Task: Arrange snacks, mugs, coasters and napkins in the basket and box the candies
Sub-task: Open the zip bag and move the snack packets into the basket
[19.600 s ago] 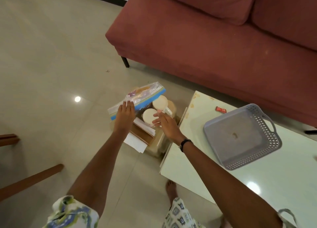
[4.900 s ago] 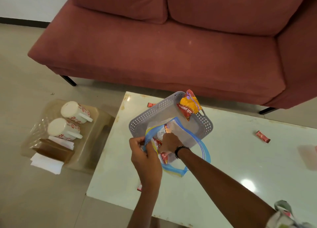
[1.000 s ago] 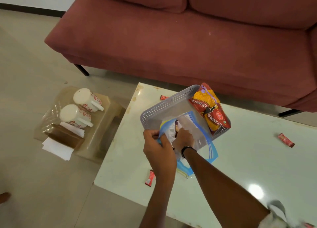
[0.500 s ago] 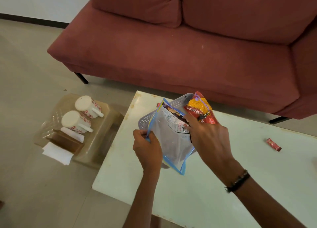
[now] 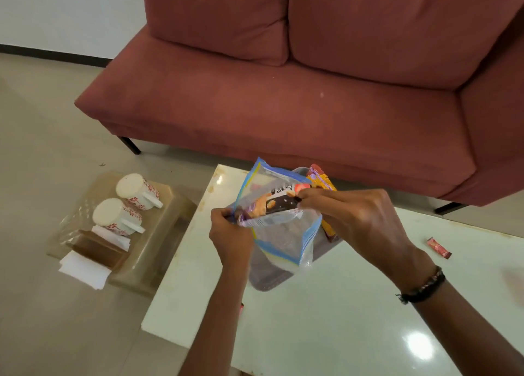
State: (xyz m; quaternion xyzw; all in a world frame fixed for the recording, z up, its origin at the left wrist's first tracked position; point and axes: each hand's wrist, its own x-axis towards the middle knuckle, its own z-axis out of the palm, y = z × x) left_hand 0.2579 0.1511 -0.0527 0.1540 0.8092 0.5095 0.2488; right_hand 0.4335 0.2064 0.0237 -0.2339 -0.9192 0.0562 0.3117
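A clear zip bag (image 5: 286, 239) with blue edges hangs above the grey basket (image 5: 266, 280) on the white table (image 5: 340, 319). My left hand (image 5: 229, 234) pinches the bag's left rim. My right hand (image 5: 354, 220) grips a dark snack packet (image 5: 272, 203) that sticks out of the bag's mouth. An orange and red snack pack (image 5: 321, 181) leans in the basket behind the bag. Two white mugs with red flowers (image 5: 119, 212) lie on a low clear stool at the left, beside white napkins (image 5: 83, 271) and a brown box (image 5: 99, 249).
A red sofa (image 5: 283, 106) stands right behind the table. A red candy (image 5: 439, 248) lies on the table at the right, and another shows by my left forearm (image 5: 242, 307). The low clear stool (image 5: 147, 262) stands on the tiled floor left of the table.
My right hand has pulled the dark snack packet further out of the zip bag, toward the right. My left hand keeps hold of the bag's rim.
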